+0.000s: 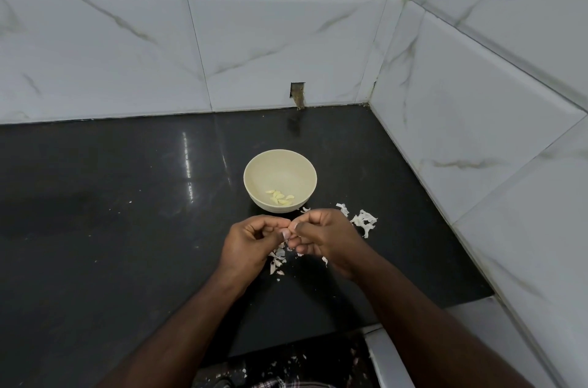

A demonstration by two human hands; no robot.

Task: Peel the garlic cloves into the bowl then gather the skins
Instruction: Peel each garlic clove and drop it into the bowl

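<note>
A cream bowl (pixel 280 165) stands on the black counter (pixel 127 212) with several peeled garlic cloves (pixel 280 197) at its bottom. Just in front of the bowl my left hand (pixel 251 243) and my right hand (pixel 321 235) meet, fingers curled. Together they pinch a small garlic clove (pixel 289 233), which is mostly hidden between the fingertips. White skins lie in a pile (pixel 362 220) right of my right hand. More skins (pixel 277 257) lie scattered under and between my hands.
White marble tiled walls (pixel 477 120) close the counter at the back and on the right, forming a corner. A small dark cutout (pixel 297 92) sits in the back wall above the counter. Skin bits lie on the floor (pixel 270 365) below the counter's front edge.
</note>
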